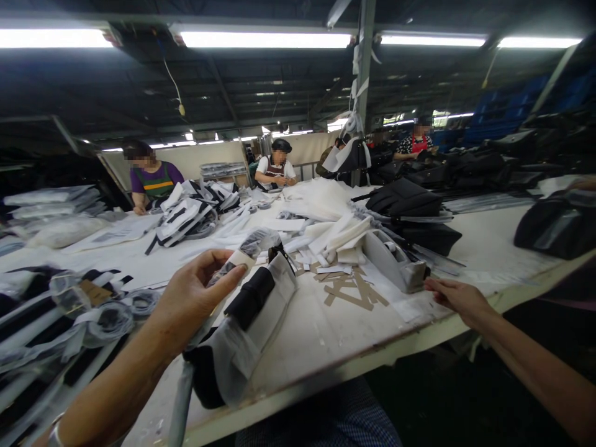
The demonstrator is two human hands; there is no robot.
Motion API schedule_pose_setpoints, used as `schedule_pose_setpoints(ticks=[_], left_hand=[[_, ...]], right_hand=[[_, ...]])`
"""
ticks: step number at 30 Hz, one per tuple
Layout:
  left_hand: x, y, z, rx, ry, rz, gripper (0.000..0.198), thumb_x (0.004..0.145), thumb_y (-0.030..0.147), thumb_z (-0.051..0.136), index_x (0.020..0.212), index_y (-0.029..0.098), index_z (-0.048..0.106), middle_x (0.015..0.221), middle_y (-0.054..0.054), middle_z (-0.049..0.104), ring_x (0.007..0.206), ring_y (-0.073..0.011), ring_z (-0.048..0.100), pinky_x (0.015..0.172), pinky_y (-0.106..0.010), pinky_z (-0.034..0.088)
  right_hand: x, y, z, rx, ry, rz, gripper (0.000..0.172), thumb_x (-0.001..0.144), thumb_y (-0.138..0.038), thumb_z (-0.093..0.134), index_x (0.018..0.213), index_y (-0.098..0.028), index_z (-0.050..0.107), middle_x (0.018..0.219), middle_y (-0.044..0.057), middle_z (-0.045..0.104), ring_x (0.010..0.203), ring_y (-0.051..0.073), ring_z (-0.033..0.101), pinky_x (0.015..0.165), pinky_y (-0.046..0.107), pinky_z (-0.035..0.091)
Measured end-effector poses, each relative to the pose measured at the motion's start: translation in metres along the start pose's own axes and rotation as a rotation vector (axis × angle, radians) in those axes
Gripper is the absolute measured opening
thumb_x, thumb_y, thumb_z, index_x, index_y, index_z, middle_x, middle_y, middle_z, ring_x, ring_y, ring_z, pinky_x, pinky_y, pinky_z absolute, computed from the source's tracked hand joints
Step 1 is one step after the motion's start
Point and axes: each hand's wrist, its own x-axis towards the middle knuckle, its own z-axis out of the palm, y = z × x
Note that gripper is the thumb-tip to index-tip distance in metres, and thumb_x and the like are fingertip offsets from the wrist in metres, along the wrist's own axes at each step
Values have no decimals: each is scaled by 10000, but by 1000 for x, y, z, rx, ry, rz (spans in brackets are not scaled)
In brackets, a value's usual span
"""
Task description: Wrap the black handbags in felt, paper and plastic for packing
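White, probably light and soft, a piece was aptly pinched by its edge in the left hand; the right hand was pinched together, contents unclear

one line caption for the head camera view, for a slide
Left hand pinching a white piece beside a black-and-white bundle, right hand near a grey object, at a cluttered worktable.
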Motion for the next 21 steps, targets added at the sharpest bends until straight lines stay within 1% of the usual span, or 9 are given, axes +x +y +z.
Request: schedule_pose_setpoints(ticks=[2, 4, 7, 9, 10, 12, 15, 18, 21], left_hand=[[0, 0, 0, -12, -17, -3, 466, 745, 557, 760, 1043, 207, 684, 957, -33, 732, 838, -205, 650, 722, -260, 490], [0, -1, 0, -19, -23, 9, 440, 762, 540, 755, 1044, 210, 683, 959, -28, 731, 850, -199, 652, 733, -255, 488], [0, -3, 2, -31, -14, 31, 414, 764, 514, 762, 1027, 204, 681, 958, -27, 734, 866, -195, 658, 752, -252, 487], [0, -3, 5, -43, -6, 56, 397, 757, 495, 767, 996, 192, 675, 950, -34, 732, 861, -195, 661, 753, -258, 488], [-1, -3, 7, -43, -3, 74, 377, 758, 479, 765, 976, 187, 671, 941, -36, 729, 859, -194, 662, 758, -261, 488], [-1, -3, 11, -23, 5, 124, 319, 770, 436, 751, 942, 182, 663, 920, -35, 721, 860, -187, 661, 781, -266, 487], [-2, -5, 16, 6, 23, 186, 239, 782, 365, 727, 914, 179, 655, 907, -38, 711, 877, -187, 661, 822, -285, 487], [-4, -6, 20, 33, 47, 223, 198, 782, 313, 716, 920, 188, 650, 909, -32, 703, 885, -189, 656, 838, -300, 489], [-7, -8, 22, 70, 81, 270, 181, 772, 284, 718, 918, 198, 652, 901, -20, 699, 879, -187, 648, 836, -299, 490]], right_hand=[[-6, 6, 1, -12, -23, 21, 216, 513, -398, 857, 540, -221, 737, 655, 149, 703, 490, 209, 562, 505, 412, 488], [-13, 5, 5, -23, -70, 15, 250, 550, -467, 846, 613, -237, 769, 716, 136, 723, 523, 214, 569, 539, 417, 492], [-32, -12, 24, -29, -169, -64, 319, 629, -514, 826, 782, -235, 809, 746, 105, 724, 645, 229, 609, 708, 422, 514], [-53, -35, 48, 8, -278, -152, 338, 679, -524, 811, 845, -230, 807, 708, 75, 706, 732, 240, 632, 804, 411, 508], [-65, -49, 62, 47, -344, -204, 333, 705, -525, 799, 854, -228, 803, 698, 66, 699, 747, 239, 636, 817, 401, 509], [-94, -82, 93, 165, -500, -294, 319, 754, -522, 771, 841, -216, 793, 736, 71, 712, 692, 215, 626, 753, 372, 526], [-136, -132, 136, 319, -727, -354, 286, 816, -488, 734, 835, -207, 780, 763, 63, 725, 605, 166, 599, 624, 306, 522], [-165, -169, 172, 409, -845, -373, 294, 834, -488, 717, 829, -200, 770, 738, 44, 724, 597, 142, 602, 603, 266, 513], [-176, -186, 199, 422, -884, -350, 309, 817, -489, 730, 801, -182, 760, 708, 29, 713, 592, 122, 593, 599, 240, 497]])
